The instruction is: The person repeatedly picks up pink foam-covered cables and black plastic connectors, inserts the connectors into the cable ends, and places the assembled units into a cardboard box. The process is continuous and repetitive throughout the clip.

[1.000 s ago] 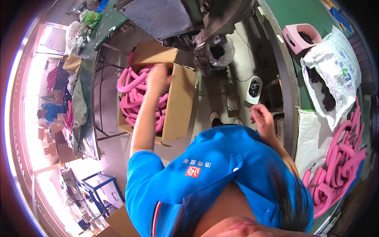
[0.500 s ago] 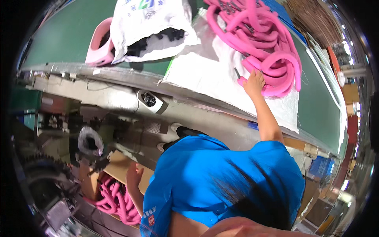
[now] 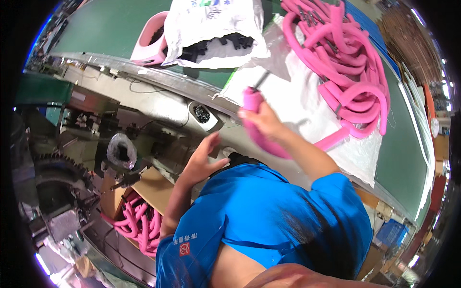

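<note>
A pink foam-covered tube (image 3: 261,139) with a dark rod sticking out of its end is gripped by my right hand (image 3: 265,121) in front of the bench edge. Its far part runs behind my right forearm towards the white sheet (image 3: 302,103). My left hand (image 3: 204,161) is raised to the left of the tube, fingers apart, holding nothing. A large tangled pile of similar pink tubes (image 3: 345,62) lies on the sheet at the far right.
A white sack (image 3: 216,29) with black pieces in its mouth lies on the green bench (image 3: 110,29), beside a pink container (image 3: 150,41). Below left, a cardboard box (image 3: 156,189) holds more pink tubes. A white bin (image 3: 204,115) stands under the bench; machinery (image 3: 57,177) is at the left.
My right hand has pulled one pink tube off the pile, leftwards and towards me. My left hand has risen from near the cardboard box towards the tube. The view has shifted slightly.
</note>
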{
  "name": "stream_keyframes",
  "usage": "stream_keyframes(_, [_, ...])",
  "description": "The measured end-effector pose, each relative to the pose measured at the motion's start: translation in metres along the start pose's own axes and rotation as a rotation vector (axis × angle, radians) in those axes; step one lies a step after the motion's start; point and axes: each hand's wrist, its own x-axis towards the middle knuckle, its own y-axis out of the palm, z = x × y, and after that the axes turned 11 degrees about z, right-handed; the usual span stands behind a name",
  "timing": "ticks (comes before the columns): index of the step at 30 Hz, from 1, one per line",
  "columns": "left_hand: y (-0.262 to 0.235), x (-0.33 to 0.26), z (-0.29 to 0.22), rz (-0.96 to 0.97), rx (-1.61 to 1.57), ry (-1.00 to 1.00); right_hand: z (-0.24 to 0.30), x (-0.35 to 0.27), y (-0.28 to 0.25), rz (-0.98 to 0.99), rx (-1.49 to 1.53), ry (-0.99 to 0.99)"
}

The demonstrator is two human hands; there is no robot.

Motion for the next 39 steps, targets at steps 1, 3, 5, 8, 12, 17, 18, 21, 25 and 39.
stream_keyframes(1, [-0.002,0.011,-0.022,-0.063,0.103,0.088,0.009,0.011,0.022,0.263,-0.134,0.056])
stream_keyframes(3, [-0.021,0.011,-0.011,-0.242,0.006,0.161,0.037,0.006,0.096,0.264,-0.171,-0.602])
stream_keyframes(5, [-0.049,-0.012,-0.025,-0.418,-0.114,0.314,0.056,0.018,0.115,0.356,-0.477,-1.016])
stream_keyframes(8, [-0.069,-0.065,-0.061,-0.592,0.197,0.170,0.060,0.072,0.089,0.388,-0.839,-1.038])
stream_keyframes(12, [-0.040,-0.137,-0.063,-0.671,0.213,-0.188,-0.006,0.217,0.012,-0.051,-1.022,-0.559])
stream_keyframes(17, [-0.003,-0.168,-0.054,-0.928,0.020,-0.397,-0.015,0.350,-0.028,-0.435,-1.386,-0.361])
stream_keyframes(18, [0.002,-0.171,-0.058,-0.957,0.051,-0.418,-0.004,0.362,-0.023,-0.364,-1.295,-0.219])
stream_keyframes(21, [0.012,-0.173,-0.060,-1.093,0.105,-0.438,-0.008,0.401,-0.037,-0.521,-1.354,-0.395])
stream_keyframes(25, [0.008,-0.166,-0.052,-1.197,0.044,-0.435,0.000,0.420,-0.092,-0.165,-1.477,-0.225])
stream_keyframes(39, [-0.013,-0.121,-0.060,-0.823,0.134,-0.216,0.065,0.121,0.084,0.442,-0.180,-0.136])
